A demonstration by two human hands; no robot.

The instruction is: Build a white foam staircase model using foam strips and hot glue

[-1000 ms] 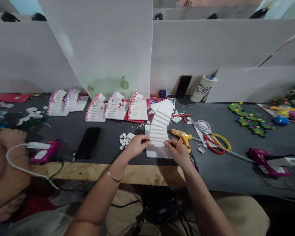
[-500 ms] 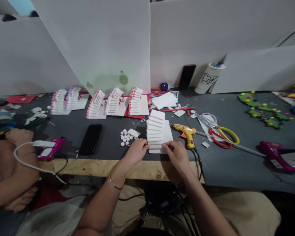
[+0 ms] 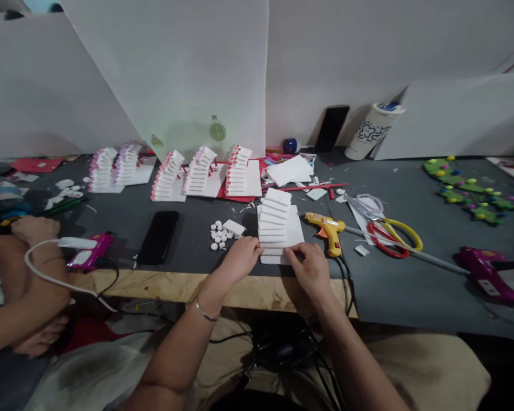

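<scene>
A small white stepped staircase of foam strips [image 3: 274, 216] stands on a white base sheet [image 3: 296, 228] near the table's front edge. My left hand [image 3: 240, 258] pinches its lower left side, fingers closed on it. At its lower right side my right hand [image 3: 310, 268] has its thumb and forefinger together on the same staircase. Small white balls [image 3: 217, 234] and a white block [image 3: 233, 228] lie to its left. On its right rests a yellow glue gun [image 3: 329, 230].
Finished-looking staircases [image 3: 237, 171] stand behind. A black phone [image 3: 158, 237], scissors [image 3: 396, 237], a cup [image 3: 372, 131] and magenta power strips [image 3: 492, 274] are around. Another person's arms [image 3: 34, 274] rest at the left. A cable runs down beside my right hand.
The view has shifted slightly. Both hands stay at the staircase's lower sides, with no other clear movement.
</scene>
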